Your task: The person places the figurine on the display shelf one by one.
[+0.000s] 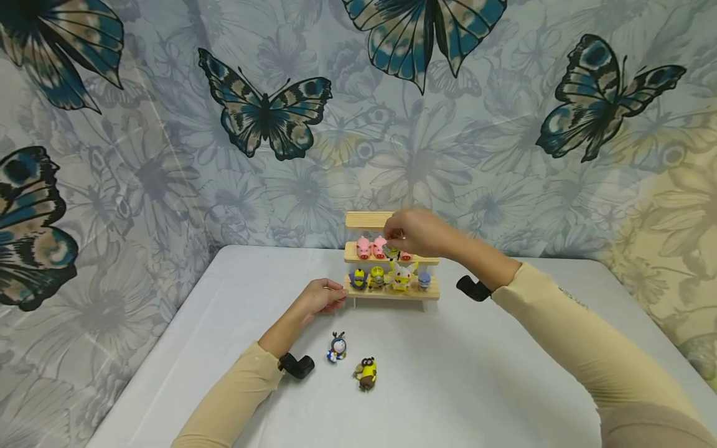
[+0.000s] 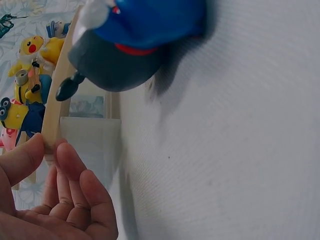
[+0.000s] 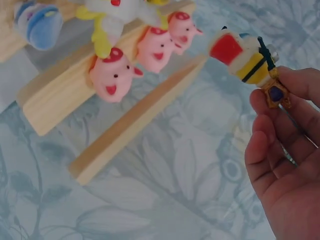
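Left grip [image 1: 322,297] pinches wooden shelf [image 1: 392,292]; right grip [image 1: 417,231] pinches small figure [image 3: 245,57]

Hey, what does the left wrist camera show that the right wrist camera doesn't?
Only the left wrist view shows the left hand pinching the end of the shelf's bottom board, a blue figure lying on the white table, and the minion figures.

Only the right wrist view shows the right hand pinching a small striped figure, and three pink pig figures.

Both show the wooden shelf and its yellow and white figure.
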Demonstrator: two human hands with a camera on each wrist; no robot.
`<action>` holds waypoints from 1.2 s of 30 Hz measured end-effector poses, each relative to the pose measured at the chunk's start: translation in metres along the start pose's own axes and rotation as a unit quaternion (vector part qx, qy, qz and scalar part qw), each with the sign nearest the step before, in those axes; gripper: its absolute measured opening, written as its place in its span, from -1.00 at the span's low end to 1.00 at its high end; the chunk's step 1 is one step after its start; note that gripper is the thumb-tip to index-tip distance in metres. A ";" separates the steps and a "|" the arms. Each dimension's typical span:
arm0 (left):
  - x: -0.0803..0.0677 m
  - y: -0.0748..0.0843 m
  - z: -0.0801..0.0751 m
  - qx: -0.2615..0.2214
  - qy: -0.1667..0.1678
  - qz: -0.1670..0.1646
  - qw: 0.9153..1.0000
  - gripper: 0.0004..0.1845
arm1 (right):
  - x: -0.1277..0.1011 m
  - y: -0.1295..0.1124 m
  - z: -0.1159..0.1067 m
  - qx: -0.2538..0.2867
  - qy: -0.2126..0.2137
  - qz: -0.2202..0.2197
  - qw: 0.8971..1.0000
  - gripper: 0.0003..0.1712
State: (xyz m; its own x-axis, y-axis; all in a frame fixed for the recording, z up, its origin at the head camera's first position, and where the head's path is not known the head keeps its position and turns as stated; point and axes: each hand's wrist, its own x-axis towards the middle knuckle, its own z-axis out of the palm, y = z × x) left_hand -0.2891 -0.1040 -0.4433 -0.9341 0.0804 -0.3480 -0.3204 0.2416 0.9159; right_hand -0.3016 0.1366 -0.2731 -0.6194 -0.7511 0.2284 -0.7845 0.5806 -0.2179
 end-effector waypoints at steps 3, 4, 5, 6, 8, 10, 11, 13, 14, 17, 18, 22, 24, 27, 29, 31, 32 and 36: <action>0.000 -0.002 -0.001 -0.001 0.000 0.001 1.000 -0.78 | 0.008 0.005 -0.002 0.006 -0.008 0.017 1.000 -0.93; 0.000 -0.002 -0.001 -0.002 0.000 0.000 1.000 -0.78 | 0.010 0.007 -0.002 0.008 -0.011 0.022 1.000 -0.91; 0.000 -0.003 -0.001 0.000 0.001 0.001 1.000 -0.78 | 0.013 0.008 -0.002 0.009 -0.014 0.026 1.000 -0.90; 0.000 -0.004 -0.001 -0.001 0.001 0.000 1.000 -0.78 | 0.015 0.010 -0.002 0.008 -0.017 0.032 0.999 -0.88; 0.000 -0.005 0.000 0.000 0.001 -0.002 1.000 -0.78 | 0.020 0.013 0.000 0.007 -0.022 0.041 0.999 -0.85; 0.000 -0.006 0.000 0.001 -0.001 -0.002 1.000 -0.77 | 0.024 0.016 0.002 0.001 -0.029 0.054 0.998 -0.83; 0.000 -0.006 0.001 0.002 -0.003 0.000 1.000 -0.77 | 0.027 0.018 0.003 -0.004 -0.030 0.060 0.998 -0.82; 0.001 -0.006 0.001 -0.003 -0.004 0.000 1.000 -0.77 | 0.033 0.022 0.005 -0.017 -0.027 0.069 0.997 -0.81; 0.001 -0.005 0.002 -0.005 -0.004 0.001 1.000 -0.77 | 0.036 0.024 0.006 -0.025 -0.023 0.072 0.997 -0.80; 0.002 -0.005 0.003 -0.011 -0.003 0.005 1.000 -0.77 | 0.045 0.029 0.009 -0.039 -0.001 0.081 0.996 -0.79; 0.002 -0.005 0.003 -0.014 -0.002 0.004 1.000 -0.77 | 0.048 0.031 0.010 -0.043 0.007 0.081 0.996 -0.78; 0.001 -0.005 0.002 -0.015 -0.001 0.004 1.000 -0.78 | 0.057 0.038 0.020 -0.063 0.042 0.078 0.994 -0.77; 0.001 -0.005 0.002 -0.012 0.000 0.005 1.000 -0.78 | 0.061 0.041 0.026 -0.069 0.057 0.082 0.993 -0.78; 0.002 -0.005 0.001 -0.009 0.002 0.005 1.000 -0.78 | 0.066 0.044 0.034 -0.073 0.080 0.084 0.991 -0.77; 0.002 -0.005 0.001 -0.010 0.001 0.005 1.000 -0.78 | 0.069 0.044 0.038 -0.068 0.096 0.078 0.990 -0.74; 0.003 -0.005 0.001 -0.012 -0.001 0.006 1.000 -0.77 | 0.071 0.044 0.041 -0.062 0.110 0.066 0.990 -0.69; 0.003 -0.005 0.001 -0.013 -0.002 0.007 1.000 -0.77 | 0.073 0.043 0.043 -0.059 0.115 0.060 0.990 -0.67; 0.003 -0.003 0.000 -0.010 -0.003 0.009 1.000 -0.76 | 0.079 0.041 0.048 -0.049 0.141 0.039 0.988 -0.64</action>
State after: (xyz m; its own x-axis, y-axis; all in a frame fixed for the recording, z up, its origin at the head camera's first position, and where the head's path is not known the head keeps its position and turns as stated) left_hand -0.2912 -0.1041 -0.4474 -0.9386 0.0895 -0.3333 -0.3078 0.2200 0.9257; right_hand -0.3806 0.0861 -0.3095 -0.6508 -0.5934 0.4736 -0.7252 0.6706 -0.1562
